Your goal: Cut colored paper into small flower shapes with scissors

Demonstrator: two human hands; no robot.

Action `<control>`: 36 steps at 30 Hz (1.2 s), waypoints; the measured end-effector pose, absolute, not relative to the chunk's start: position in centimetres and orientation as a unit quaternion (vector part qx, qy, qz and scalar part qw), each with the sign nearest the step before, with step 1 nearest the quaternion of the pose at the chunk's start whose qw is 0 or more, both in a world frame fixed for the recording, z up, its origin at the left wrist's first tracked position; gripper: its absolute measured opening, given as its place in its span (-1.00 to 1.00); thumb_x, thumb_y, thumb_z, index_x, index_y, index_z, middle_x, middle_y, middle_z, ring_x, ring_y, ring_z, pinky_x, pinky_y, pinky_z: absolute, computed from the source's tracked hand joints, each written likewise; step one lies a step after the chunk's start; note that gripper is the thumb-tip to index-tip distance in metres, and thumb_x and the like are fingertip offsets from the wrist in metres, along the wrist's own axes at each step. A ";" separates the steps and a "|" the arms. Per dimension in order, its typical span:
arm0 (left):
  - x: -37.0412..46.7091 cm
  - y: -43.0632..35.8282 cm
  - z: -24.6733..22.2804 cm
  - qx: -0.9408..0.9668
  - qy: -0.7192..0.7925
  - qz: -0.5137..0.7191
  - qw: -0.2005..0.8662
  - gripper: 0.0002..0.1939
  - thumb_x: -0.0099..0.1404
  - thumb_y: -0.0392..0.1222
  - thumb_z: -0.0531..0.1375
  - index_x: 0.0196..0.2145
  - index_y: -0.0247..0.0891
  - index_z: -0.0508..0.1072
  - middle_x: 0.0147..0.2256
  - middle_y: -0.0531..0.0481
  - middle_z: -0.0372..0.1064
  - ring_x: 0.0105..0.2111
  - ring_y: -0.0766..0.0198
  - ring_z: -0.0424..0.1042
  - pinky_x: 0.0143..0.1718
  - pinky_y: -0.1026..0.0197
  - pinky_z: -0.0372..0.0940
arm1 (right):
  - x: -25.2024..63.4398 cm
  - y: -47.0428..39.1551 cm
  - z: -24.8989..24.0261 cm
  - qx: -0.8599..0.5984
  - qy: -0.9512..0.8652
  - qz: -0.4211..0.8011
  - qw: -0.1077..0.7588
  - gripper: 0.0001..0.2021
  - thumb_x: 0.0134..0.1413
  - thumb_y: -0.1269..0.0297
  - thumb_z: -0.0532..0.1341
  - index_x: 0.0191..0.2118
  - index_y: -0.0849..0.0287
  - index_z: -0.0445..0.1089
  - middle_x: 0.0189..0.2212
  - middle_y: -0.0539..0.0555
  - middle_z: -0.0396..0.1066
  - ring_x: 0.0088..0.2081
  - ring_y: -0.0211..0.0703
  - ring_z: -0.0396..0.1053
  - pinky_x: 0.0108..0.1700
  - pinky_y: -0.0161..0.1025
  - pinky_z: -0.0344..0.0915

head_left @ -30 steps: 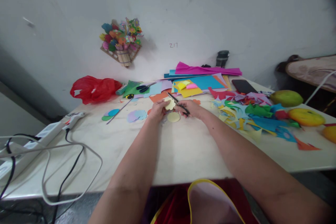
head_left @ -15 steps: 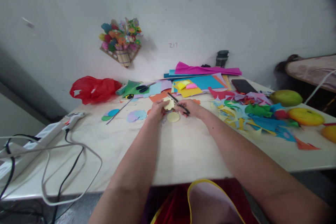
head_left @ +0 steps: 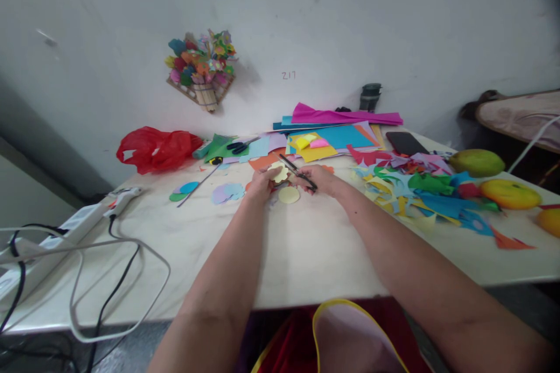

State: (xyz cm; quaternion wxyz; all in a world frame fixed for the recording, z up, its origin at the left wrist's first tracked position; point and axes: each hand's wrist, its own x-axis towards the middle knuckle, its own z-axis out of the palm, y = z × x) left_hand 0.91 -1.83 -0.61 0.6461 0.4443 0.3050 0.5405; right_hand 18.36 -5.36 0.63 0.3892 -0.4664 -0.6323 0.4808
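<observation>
At the left of the work, the left hand (head_left: 262, 179) might be nicked, since its fingertips are kept near the blades of the scissors (head_left: 299, 173); in the middle, a lobe of the scalloped paper (head_left: 279, 173) might be torn or sliced through, were the piece to be let slip while the blades were being closed; just below, the pale yellow disc (head_left: 289, 195) might be nudged aside if either wrist were lowered; at the right, a cut might be pulled astray if the scissors were twisted by the right hand (head_left: 319, 179); as for placement, the lilac and light blue cut-outs (head_left: 228, 193) are laid on the desk (head_left: 306, 245), left of the left hand and apart from it; by that hand the scalloped paper is pinched, thumb uppermost, so that it is held just right of the fingertips, between the two hands; the disc is set on the desk, nearer the wearer; the scissors are gripped at the handles by the curled right hand, the blades being pointed leftward and away; whether the paper is touched by them cannot be told; farther right, paper scraps (head_left: 398, 192) are heaped, well apart from both hands.
</observation>
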 end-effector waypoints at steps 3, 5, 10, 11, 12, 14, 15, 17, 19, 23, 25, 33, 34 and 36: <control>0.9 -1.8 -0.6 0.441 0.305 0.542 0.647 -0.72 -0.17 -0.24 0.43 -0.46 -0.38 0.49 -0.49 -0.12 0.51 -0.49 0.20 0.50 -0.34 0.18 0.41 | 18.3 -5.5 0.8 -0.465 -0.627 0.487 0.390 -0.80 -0.16 0.30 0.37 -0.49 0.23 0.33 -0.75 -0.11 0.20 -0.74 -0.43 0.07 -0.72 -0.44 0.05; 0.9 -1.7 -0.6 0.441 0.306 0.543 0.646 -0.71 -0.17 -0.23 0.44 -0.47 -0.38 0.49 -0.50 -0.11 0.50 -0.50 0.20 0.51 -0.35 0.19 0.41 | 18.3 -5.5 0.8 -0.465 -0.626 0.489 0.391 -0.81 -0.17 0.32 0.36 -0.50 0.23 0.33 -0.76 -0.11 0.20 -0.74 -0.42 0.07 -0.72 -0.43 0.05; 0.8 -1.6 -0.8 0.435 0.301 0.554 0.643 -0.68 -0.21 -0.23 0.45 -0.47 -0.39 0.49 -0.50 -0.09 0.50 -0.48 0.20 0.52 -0.34 0.19 0.42 | 18.3 -5.4 0.8 -0.471 -0.614 0.500 0.389 -0.85 -0.14 0.34 0.33 -0.49 0.25 0.34 -0.77 -0.09 0.21 -0.75 -0.41 0.08 -0.73 -0.43 0.04; 0.8 -1.6 -0.8 0.433 0.301 0.556 0.642 -0.68 -0.21 -0.24 0.45 -0.47 -0.39 0.49 -0.49 -0.09 0.50 -0.47 0.20 0.52 -0.33 0.18 0.43 | 18.3 -5.4 0.9 -0.469 -0.609 0.506 0.390 -0.85 -0.13 0.33 0.32 -0.49 0.25 0.35 -0.77 -0.09 0.21 -0.75 -0.40 0.08 -0.73 -0.42 0.05; 0.8 -1.6 -0.8 0.431 0.301 0.558 0.642 -0.69 -0.20 -0.25 0.45 -0.47 -0.39 0.48 -0.49 -0.08 0.50 -0.47 0.20 0.52 -0.31 0.17 0.43 | 18.3 -5.5 0.9 -0.468 -0.605 0.511 0.392 -0.85 -0.12 0.32 0.32 -0.50 0.24 0.34 -0.78 -0.09 0.21 -0.75 -0.39 0.09 -0.72 -0.42 0.05; 0.8 -1.6 -0.7 0.427 0.302 0.561 0.641 -0.70 -0.18 -0.26 0.44 -0.46 -0.38 0.48 -0.49 -0.07 0.49 -0.46 0.20 0.52 -0.29 0.15 0.44 | 18.3 -5.7 1.1 -0.471 -0.600 0.514 0.393 -0.85 -0.11 0.32 0.32 -0.50 0.24 0.34 -0.78 -0.08 0.21 -0.75 -0.39 0.10 -0.72 -0.42 0.05; 0.8 -1.7 -0.7 0.425 0.304 0.562 0.641 -0.70 -0.18 -0.27 0.44 -0.46 -0.38 0.47 -0.49 -0.07 0.49 -0.46 0.20 0.52 -0.29 0.14 0.44 | 18.3 -5.7 1.2 -0.474 -0.599 0.512 0.392 -0.85 -0.12 0.32 0.32 -0.50 0.24 0.34 -0.78 -0.08 0.22 -0.76 -0.39 0.10 -0.72 -0.42 0.05; 0.9 -1.7 -0.7 0.424 0.307 0.562 0.640 -0.70 -0.18 -0.27 0.44 -0.46 -0.38 0.47 -0.48 -0.07 0.49 -0.46 0.19 0.52 -0.29 0.13 0.45 | 18.2 -5.8 1.3 -0.480 -0.600 0.508 0.390 -0.84 -0.13 0.33 0.33 -0.50 0.24 0.34 -0.78 -0.08 0.22 -0.77 -0.40 0.09 -0.73 -0.42 0.04; 0.9 -1.7 -0.6 0.425 0.313 0.559 0.640 -0.70 -0.17 -0.26 0.44 -0.45 -0.38 0.47 -0.48 -0.08 0.49 -0.46 0.19 0.52 -0.29 0.12 0.45 | 18.2 -5.8 1.4 -0.479 -0.600 0.508 0.391 -0.83 -0.14 0.32 0.34 -0.51 0.24 0.33 -0.78 -0.08 0.22 -0.77 -0.40 0.09 -0.73 -0.42 0.03; 0.8 -1.7 -0.6 0.428 0.315 0.558 0.637 -0.70 -0.17 -0.25 0.44 -0.45 -0.38 0.48 -0.45 -0.10 0.49 -0.44 0.21 0.51 -0.25 0.12 0.45 | 18.2 -5.7 1.3 -0.477 -0.597 0.510 0.394 -0.83 -0.12 0.31 0.33 -0.51 0.24 0.33 -0.79 -0.08 0.21 -0.76 -0.39 0.08 -0.73 -0.41 0.03; 0.7 -1.6 -0.7 0.431 0.310 0.561 0.635 -0.68 -0.18 -0.24 0.44 -0.44 -0.40 0.49 -0.44 -0.12 0.49 -0.43 0.21 0.50 -0.22 0.12 0.44 | 18.2 -5.6 1.2 -0.480 -0.602 0.504 0.391 -0.83 -0.15 0.34 0.34 -0.51 0.24 0.33 -0.79 -0.08 0.21 -0.77 -0.40 0.07 -0.73 -0.42 0.03; 0.7 -1.6 -0.7 0.429 0.296 0.574 0.632 -0.67 -0.20 -0.24 0.45 -0.45 -0.37 0.48 -0.41 -0.10 0.48 -0.40 0.22 0.49 -0.19 0.11 0.44 | 18.3 -5.5 1.1 -0.481 -0.603 0.505 0.387 -0.82 -0.15 0.30 0.34 -0.49 0.24 0.34 -0.78 -0.08 0.21 -0.76 -0.40 0.08 -0.73 -0.42 0.03; 0.7 -1.6 -0.7 0.429 0.296 0.574 0.632 -0.67 -0.20 -0.24 0.45 -0.45 -0.37 0.47 -0.41 -0.10 0.48 -0.40 0.22 0.49 -0.19 0.11 0.44 | 18.3 -5.5 1.2 -0.483 -0.602 0.505 0.387 -0.82 -0.15 0.29 0.34 -0.49 0.24 0.34 -0.78 -0.08 0.21 -0.76 -0.40 0.08 -0.73 -0.42 0.03; 0.8 -1.7 -0.5 0.425 0.298 0.575 0.632 -0.68 -0.20 -0.25 0.44 -0.45 -0.36 0.47 -0.42 -0.09 0.48 -0.40 0.22 0.49 -0.20 0.10 0.44 | 18.3 -5.6 1.3 -0.483 -0.600 0.506 0.387 -0.81 -0.13 0.27 0.34 -0.50 0.24 0.34 -0.78 -0.08 0.21 -0.76 -0.39 0.08 -0.73 -0.41 0.04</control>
